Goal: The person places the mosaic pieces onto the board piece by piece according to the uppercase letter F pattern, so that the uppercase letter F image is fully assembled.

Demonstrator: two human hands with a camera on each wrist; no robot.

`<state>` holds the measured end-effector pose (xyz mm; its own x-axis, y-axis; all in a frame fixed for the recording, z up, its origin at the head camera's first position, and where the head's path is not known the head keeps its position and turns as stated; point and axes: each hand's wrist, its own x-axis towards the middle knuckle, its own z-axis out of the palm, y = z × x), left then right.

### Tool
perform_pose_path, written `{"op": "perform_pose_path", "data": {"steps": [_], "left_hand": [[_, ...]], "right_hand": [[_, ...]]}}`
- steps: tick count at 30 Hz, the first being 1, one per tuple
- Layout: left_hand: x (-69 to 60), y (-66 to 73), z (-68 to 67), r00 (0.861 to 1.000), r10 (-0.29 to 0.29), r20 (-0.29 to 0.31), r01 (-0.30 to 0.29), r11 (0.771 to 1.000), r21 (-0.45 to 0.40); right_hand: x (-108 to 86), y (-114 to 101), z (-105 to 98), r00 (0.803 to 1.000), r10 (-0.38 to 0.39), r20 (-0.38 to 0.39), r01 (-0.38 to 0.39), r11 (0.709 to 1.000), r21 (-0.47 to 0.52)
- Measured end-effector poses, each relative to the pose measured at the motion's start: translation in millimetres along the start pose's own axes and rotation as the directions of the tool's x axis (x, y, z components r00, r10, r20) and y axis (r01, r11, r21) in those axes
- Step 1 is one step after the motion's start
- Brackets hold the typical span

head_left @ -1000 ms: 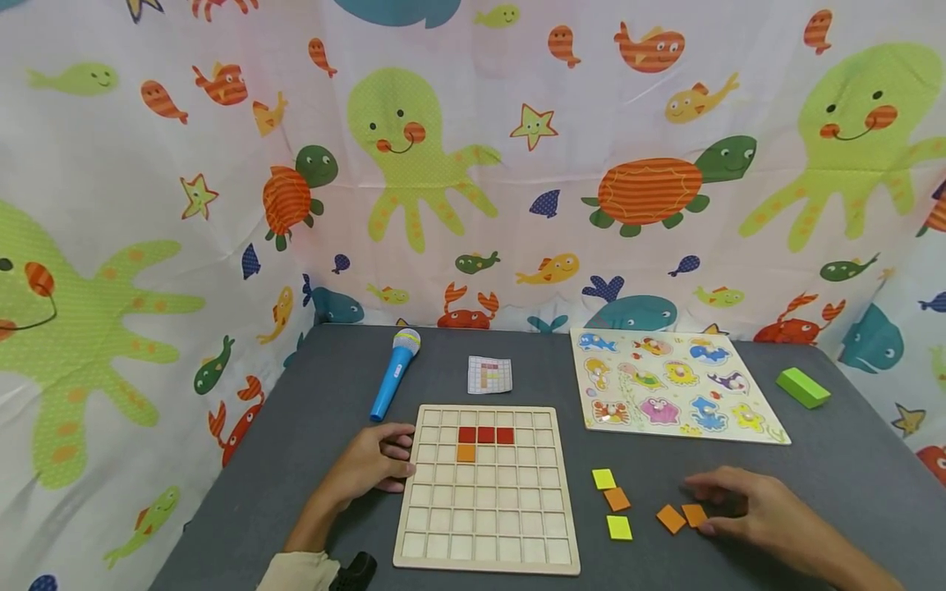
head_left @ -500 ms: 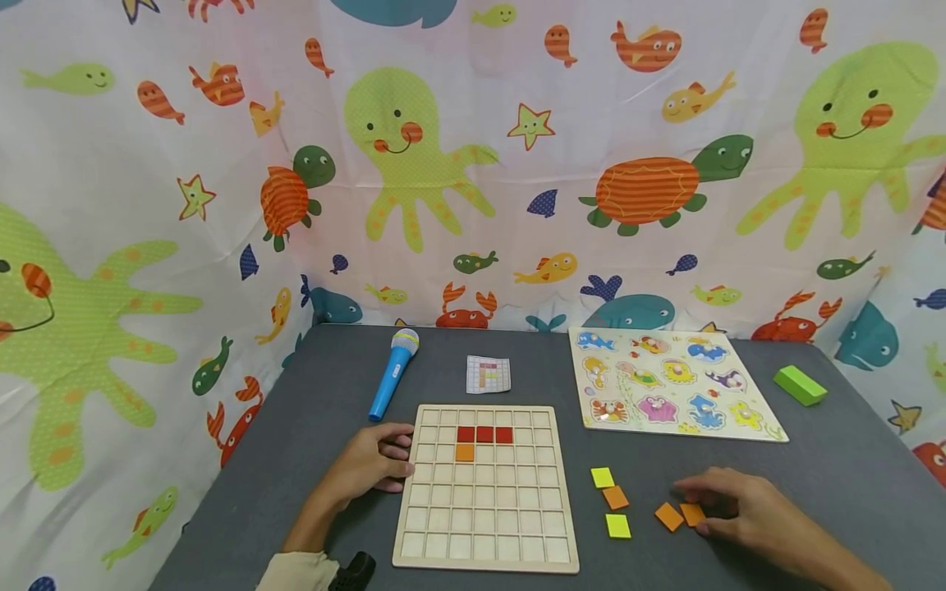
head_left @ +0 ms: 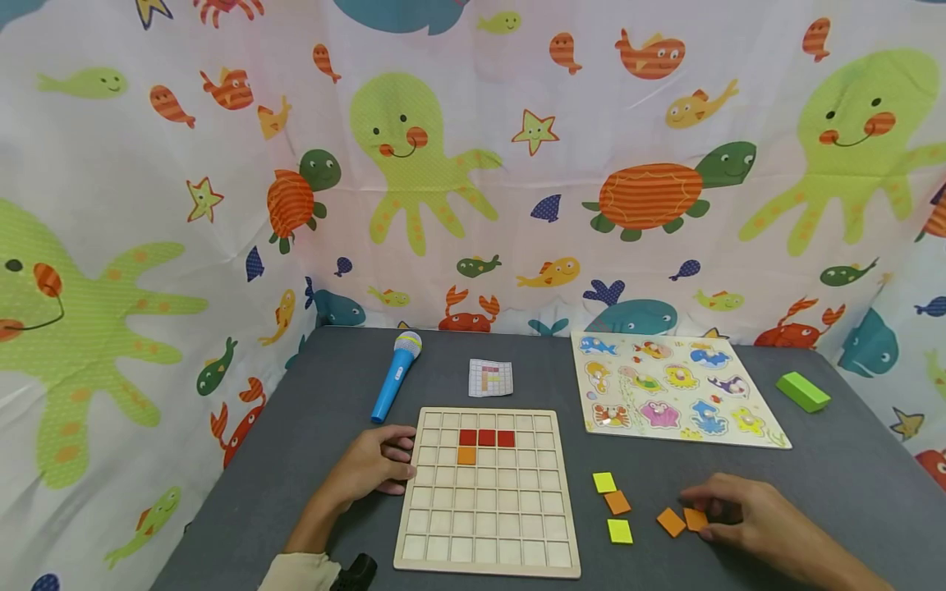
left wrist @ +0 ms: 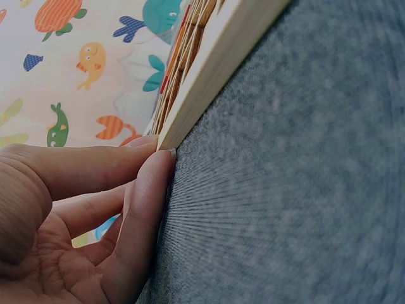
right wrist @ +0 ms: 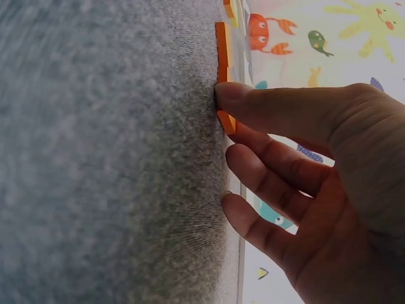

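A wooden grid board [head_left: 488, 492] lies on the dark table with three red tiles [head_left: 486, 438] in a row and one orange tile [head_left: 466, 455] below the leftmost. At its left edge my left hand [head_left: 373, 468] pinches the rim between thumb and finger, as the left wrist view shows on the board's side [left wrist: 209, 76]. My right hand [head_left: 754, 513] has thumb and index finger at opposite edges of a loose orange tile [head_left: 695, 519], which lies on the table. Beside it is a second orange tile [head_left: 671, 522]. The fingers partly cover the pinched tile in the right wrist view.
Between board and right hand lie two yellow tiles [head_left: 620, 531] and another orange tile [head_left: 617, 501]. Behind the board are a small printed grid card [head_left: 490, 377] and a blue toy microphone [head_left: 394, 382]. A sea-animal puzzle [head_left: 665, 414] and a green block [head_left: 803, 392] sit at back right.
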<state>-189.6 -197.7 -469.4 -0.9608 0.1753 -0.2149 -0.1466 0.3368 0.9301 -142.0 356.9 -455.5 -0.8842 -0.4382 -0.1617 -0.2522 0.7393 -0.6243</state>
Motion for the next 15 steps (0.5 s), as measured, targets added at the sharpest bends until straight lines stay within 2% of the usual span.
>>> {"op": "perform_pose_path", "data": {"steps": [7, 15], "left_hand": [[-0.3, -0.4, 0.0, 1.0, -0.004, -0.007, 0.004, 1.0, 0.0], [1.6, -0.8, -0.3, 1.0, -0.003, -0.006, 0.003, 1.0, -0.006]], "right_hand": [[3.5, -3, 1, 1.0, -0.003, -0.014, 0.002, 0.999, -0.05], [8.8, -12, 4, 0.995, -0.075, -0.059, 0.069, 0.993, -0.101]]}}
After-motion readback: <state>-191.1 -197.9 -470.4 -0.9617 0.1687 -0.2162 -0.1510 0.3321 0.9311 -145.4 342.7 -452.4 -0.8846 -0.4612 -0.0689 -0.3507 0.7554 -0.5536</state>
